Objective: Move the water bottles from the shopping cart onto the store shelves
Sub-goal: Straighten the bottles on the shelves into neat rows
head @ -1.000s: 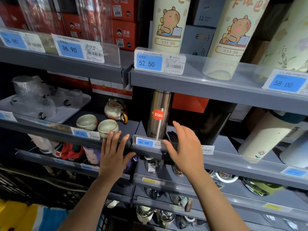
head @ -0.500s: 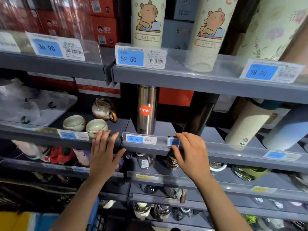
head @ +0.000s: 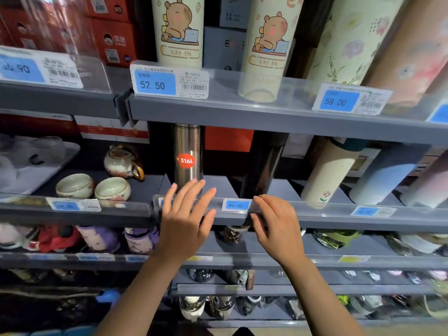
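Water bottles stood on the store shelves in the head view. One steel bottle [head: 186, 154] with a red 316L sticker [head: 185, 161] stood straight up on the middle shelf [head: 339, 218], long way up and down, its top hidden behind the shelf above. Just to its right stood a black bottle [head: 263, 166], also upright. Further right, a cream bottle [head: 327, 173] with a small flower leaned, its top tipped to the right.

On the top shelf [head: 266, 115] two tall cream bottles with a brown bear picture stood upright, one [head: 178, 32] on the left and one [head: 266, 52] to its right.

Both arms reached up from the bottom of the picture. The left hand [head: 185, 224] was flat and spread wide, fingers straight and pointing up, in front of the shelf edge just below the steel bottle. It held nothing. The right hand [head: 276, 226] was near the shelf edge under the black bottle, beside a blue 99.00 price tag [head: 236, 205]. Its fingers were bent a little, with the tips at the shelf edge, and it held no bottle.

A teapot [head: 122, 161] and two small cups [head: 93, 187] sat on the shelf to the left.
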A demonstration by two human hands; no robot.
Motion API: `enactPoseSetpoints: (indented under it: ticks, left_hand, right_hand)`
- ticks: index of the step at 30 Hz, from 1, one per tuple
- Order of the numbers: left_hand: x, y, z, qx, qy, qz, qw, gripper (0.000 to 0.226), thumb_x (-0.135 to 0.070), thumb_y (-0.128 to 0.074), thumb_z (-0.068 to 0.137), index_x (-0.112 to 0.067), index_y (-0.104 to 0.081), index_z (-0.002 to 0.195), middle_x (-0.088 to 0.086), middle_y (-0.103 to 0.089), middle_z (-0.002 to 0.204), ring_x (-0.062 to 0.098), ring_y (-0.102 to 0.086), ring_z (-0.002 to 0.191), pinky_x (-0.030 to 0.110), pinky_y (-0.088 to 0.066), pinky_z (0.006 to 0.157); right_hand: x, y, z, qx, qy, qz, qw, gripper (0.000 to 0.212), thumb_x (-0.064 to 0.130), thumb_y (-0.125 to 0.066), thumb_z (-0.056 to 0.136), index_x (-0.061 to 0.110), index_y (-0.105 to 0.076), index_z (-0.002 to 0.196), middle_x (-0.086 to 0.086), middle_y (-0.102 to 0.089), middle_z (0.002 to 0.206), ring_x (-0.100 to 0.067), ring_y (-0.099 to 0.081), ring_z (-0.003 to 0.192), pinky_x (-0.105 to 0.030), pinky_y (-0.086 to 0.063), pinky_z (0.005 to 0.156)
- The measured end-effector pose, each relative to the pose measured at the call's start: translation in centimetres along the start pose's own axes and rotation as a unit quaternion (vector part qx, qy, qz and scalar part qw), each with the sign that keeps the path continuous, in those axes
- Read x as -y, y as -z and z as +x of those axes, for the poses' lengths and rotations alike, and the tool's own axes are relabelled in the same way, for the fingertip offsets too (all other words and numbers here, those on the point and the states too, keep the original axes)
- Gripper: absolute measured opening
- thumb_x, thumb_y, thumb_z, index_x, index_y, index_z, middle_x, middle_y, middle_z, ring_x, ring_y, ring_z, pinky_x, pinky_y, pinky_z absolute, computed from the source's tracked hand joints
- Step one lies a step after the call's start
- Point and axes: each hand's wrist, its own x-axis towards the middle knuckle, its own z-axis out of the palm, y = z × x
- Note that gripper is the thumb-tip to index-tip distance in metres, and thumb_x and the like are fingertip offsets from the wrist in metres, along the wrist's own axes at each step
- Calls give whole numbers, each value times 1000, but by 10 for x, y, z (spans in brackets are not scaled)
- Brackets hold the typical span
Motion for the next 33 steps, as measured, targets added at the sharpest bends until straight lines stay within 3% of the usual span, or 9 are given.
enactPoseSetpoints:
  ticks: [8, 11, 14, 17, 21, 25, 27, 30, 33]
  left_hand:
    - [7, -40, -19, 47, -55, 54, 996, 39, -26, -59, 91, -10, -64, 126, 14, -63, 126, 31, -57, 122, 53, -34, 108]
    - [12, -47, -20, 49, -64, 72, 994, 45, -33, -57, 89, -12, -59, 129, 13, -63, 124, 30, -54, 122, 52, -31, 108]
    - [13, -51, -21, 54, -67, 88, 992, 52, -42, -57, 86, -14, -52, 131, 13, -63, 124, 28, -51, 122, 52, -31, 107]
    - [15, -53, -22, 67, -67, 98, 991, 57, -48, -56, 84, -15, -50, 131, 13, -62, 125, 28, -48, 123, 53, -29, 107]
    - [16, -51, -22, 80, -70, 109, 988, 60, -51, -52, 83, -15, -49, 131, 12, -61, 124, 28, -46, 123, 51, -28, 106]
    - [19, -54, -24, 75, -90, 127, 985, 62, -53, -51, 86, -14, -47, 134, 10, -54, 127, 28, -46, 124, 49, -26, 108]
    - [21, -56, -24, 66, -98, 135, 984, 62, -53, -52, 86, -14, -47, 134, 9, -51, 128, 28, -46, 124, 48, -23, 110]
    - [21, -56, -24, 58, -106, 140, 983, 62, -53, -52, 86, -14, -47, 134, 9, -48, 129, 28, -46, 124, 48, -23, 110]
    - [22, -57, -24, 56, -111, 137, 983, 61, -53, -52, 87, -14, -47, 134, 9, -49, 129, 28, -46, 124, 47, -24, 109]
  right_hand:
    - [-9, 6, -4, 1, -84, 27, 996, 39, 33, -52, 90, 9, -61, 120, -5, -61, 119, -21, -53, 109, -37, -45, 96]
    - [2, 12, 11, -71, -166, 119, 976, 54, 32, -64, 88, 9, -48, 134, -7, -54, 128, -18, -47, 119, -29, -40, 101]
    - [16, 14, 38, -124, -217, 183, 951, 78, 30, -76, 82, 12, -34, 145, -8, -46, 135, -21, -44, 127, -32, -38, 105]
    - [29, 5, 61, -140, -266, 199, 933, 93, 36, -80, 77, 15, -25, 149, -7, -39, 141, -20, -38, 132, -27, -35, 103]
    - [34, -12, 72, -140, -303, 178, 926, 96, 34, -81, 76, 13, -24, 150, -10, -38, 144, -24, -39, 133, -33, -41, 97]
    - [28, -16, 70, -148, -284, 204, 925, 90, 21, -78, 79, 9, -24, 150, -13, -41, 140, -20, -41, 127, -11, -30, 93]
    - [25, -15, 69, -126, -281, 214, 927, 89, 20, -75, 82, 10, -20, 151, -11, -38, 145, -17, -38, 129, -9, -28, 91]
    - [28, -17, 69, -102, -288, 193, 933, 91, 28, -73, 83, 12, -16, 152, -8, -32, 152, -21, -35, 136, -24, -34, 98]
    - [31, -19, 72, -120, -313, 145, 931, 100, 40, -79, 75, 13, -20, 151, -10, -40, 142, -28, -39, 129, -42, -43, 92]
